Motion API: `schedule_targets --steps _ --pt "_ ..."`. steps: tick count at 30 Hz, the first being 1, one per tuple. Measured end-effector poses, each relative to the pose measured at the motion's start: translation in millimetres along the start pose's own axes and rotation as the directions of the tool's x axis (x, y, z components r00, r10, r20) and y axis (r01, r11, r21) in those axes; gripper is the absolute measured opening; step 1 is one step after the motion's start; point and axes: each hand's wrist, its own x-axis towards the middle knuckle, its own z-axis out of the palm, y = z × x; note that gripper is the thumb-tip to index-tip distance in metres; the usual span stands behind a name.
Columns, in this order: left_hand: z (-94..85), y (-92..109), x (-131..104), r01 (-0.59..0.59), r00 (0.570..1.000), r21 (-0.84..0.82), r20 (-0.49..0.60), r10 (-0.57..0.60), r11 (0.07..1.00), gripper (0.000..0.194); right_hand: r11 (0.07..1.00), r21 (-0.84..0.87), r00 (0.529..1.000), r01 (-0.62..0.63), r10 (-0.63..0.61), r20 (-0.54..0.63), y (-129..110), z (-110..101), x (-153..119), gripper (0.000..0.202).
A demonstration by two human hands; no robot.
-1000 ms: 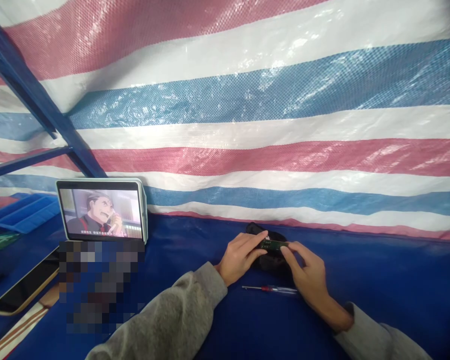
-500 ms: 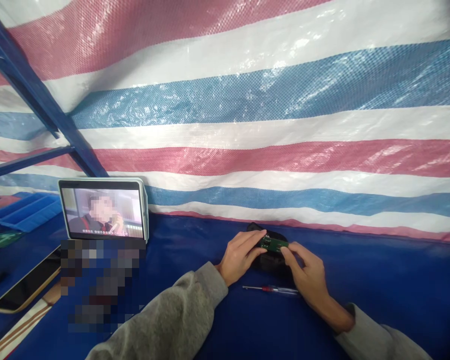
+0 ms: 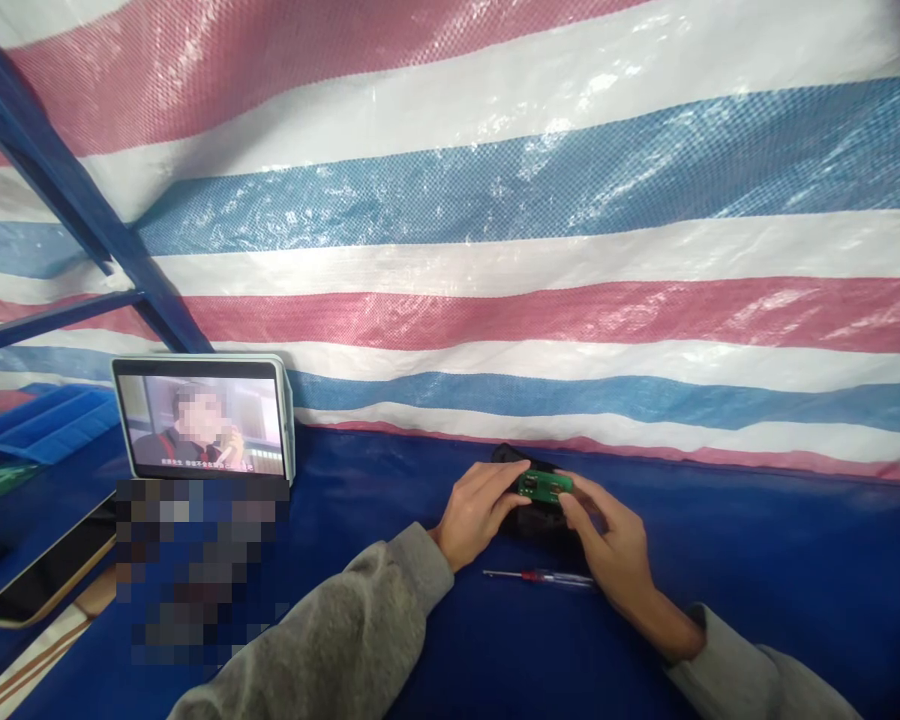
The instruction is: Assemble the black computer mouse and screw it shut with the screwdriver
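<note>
A small green circuit board (image 3: 544,487) is held between both hands. My left hand (image 3: 480,510) grips its left end between thumb and fingers, and my right hand (image 3: 613,545) pinches its right end. Behind and below the board lies a black object (image 3: 544,528), partly covered by the hands; what it is I cannot make out. A screwdriver (image 3: 536,577) with a clear handle and a red collar rests on the blue table (image 3: 510,660) just in front, its handle end beside my right hand.
A tablet (image 3: 202,420) playing a video stands at the left. Near it are a phone (image 3: 52,565), a blue divided tray (image 3: 52,425) and a blurred patch. Striped sheeting (image 3: 532,310) hangs behind the table, with a blue metal frame (image 3: 82,180) at left.
The circuit board has tilted, so its green face shows more broadly and brighter. Both hands keep their hold on it almost in place. The view has shifted very slightly.
</note>
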Motion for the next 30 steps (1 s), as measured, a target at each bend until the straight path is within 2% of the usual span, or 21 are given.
schedule_targets --steps 4,15,23,27,30 --pt "0.8 -1.3 -0.8 0.032 0.999 0.024 -0.019 -0.032 0.999 0.038 0.999 0.049 1.000 0.015 -0.016 0.001 -1.8 0.9 -2.0 0.046" --pt "0.9 -1.9 -1.9 0.054 0.999 0.017 0.001 -0.054 0.998 0.039 0.995 -0.047 0.996 0.092 -0.092 -0.002 -1.2 1.5 -1.1 0.036" --pt "1.3 -2.7 -1.4 -0.002 1.000 0.002 0.010 0.002 1.000 0.044 1.000 0.015 0.999 0.020 -0.019 -0.030 0.8 0.9 0.3 0.030" --pt "2.3 -2.3 -1.9 -0.015 1.000 0.025 0.015 0.014 1.000 0.042 0.999 0.040 1.000 -0.016 0.016 0.007 -2.9 -0.9 1.8 0.021" --pt "2.5 -2.4 -2.2 -0.012 1.000 0.058 0.009 0.012 0.998 0.040 1.000 -0.010 0.999 -0.022 0.022 0.048 -7.8 -2.9 2.3 0.032"
